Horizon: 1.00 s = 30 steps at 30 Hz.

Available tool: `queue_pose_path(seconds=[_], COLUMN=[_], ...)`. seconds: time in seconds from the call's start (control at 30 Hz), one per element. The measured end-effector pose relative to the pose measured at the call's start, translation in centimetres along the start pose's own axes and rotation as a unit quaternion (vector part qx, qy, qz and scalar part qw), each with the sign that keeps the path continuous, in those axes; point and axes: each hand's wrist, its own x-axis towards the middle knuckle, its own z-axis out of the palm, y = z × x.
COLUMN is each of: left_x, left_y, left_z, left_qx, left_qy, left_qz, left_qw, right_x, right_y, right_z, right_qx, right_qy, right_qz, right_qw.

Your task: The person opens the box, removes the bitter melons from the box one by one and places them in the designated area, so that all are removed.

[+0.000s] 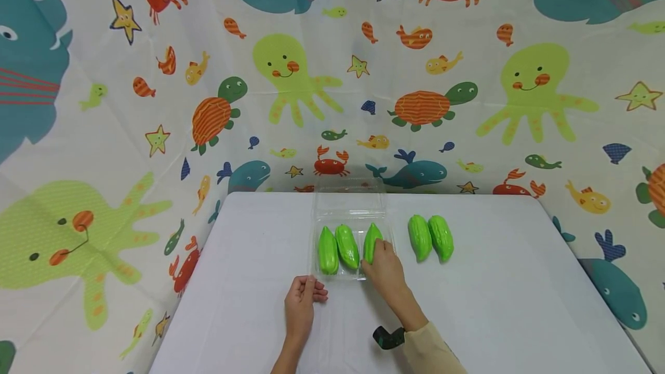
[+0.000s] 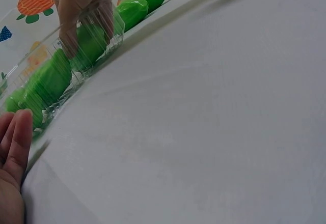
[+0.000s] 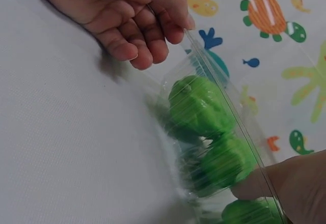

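The right hand [image 1: 384, 264] is clamped on a gourd [image 1: 371, 236] at the 3 o'clock end of the clear box [image 1: 349, 277], its thumb and fingers set on either side of the fruit. The left wrist view shows that gourd behind the box wall; whether it bears on the floor of the box, I cannot tell. The left hand [image 1: 302, 305] is at the box's 8 o'clock corner, thumb and forefinger together on the rim there, the other fingers bent.

Two more gourds, a left one [image 1: 328, 251] and a middle one [image 1: 347, 246], lie in the box side by side, from its 9 o'clock end to near its centre. A gap parts them from the gripped one, and a digit of the right hand reaches into it. The lid [image 1: 350, 202] stands open at 12 o'clock.

Outside the box, at 3 o'clock, a pair of gourds [image 1: 419, 238] rests on the white table [image 1: 249, 281], one just beside the other. A black device [image 1: 387, 337] sits at the right wrist, by a beige sleeve [image 1: 428, 351]. At 12 o'clock, beyond the table, hangs a cloth [image 1: 343, 22] printed with sea animals.
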Motion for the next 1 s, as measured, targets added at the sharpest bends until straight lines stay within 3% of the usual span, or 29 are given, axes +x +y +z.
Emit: queue_pose_path(seconds=[0.27, 0.43, 0.6, 1.0], left_x=[0.0, -0.4, -0.1, -0.1], left_y=[-0.1, 0.9, -0.3, -0.2], left_z=[0.2, 0.3, 0.1, 0.1], left_qx=[0.012, 0.015, 0.005, 0.001], left_qy=[0.013, 0.012, 0.008, 0.003], left_qz=[-0.011, -0.014, -0.002, -0.002], left_qw=[0.9998, 0.9997, 1.0, 1.0], right_x=[-0.2, -0.3, -0.5, -0.9], right_y=[0.3, 0.3, 0.2, 0.2], right_z=[0.2, 0.2, 0.2, 0.0], right_qx=[0.008, 0.013, 0.012, 0.028], right_qy=[-0.004, -0.007, -0.003, 0.008], right_qz=[0.005, 0.008, 0.01, 0.02], right_qw=[0.9999, 0.9999, 0.9999, 0.9994])
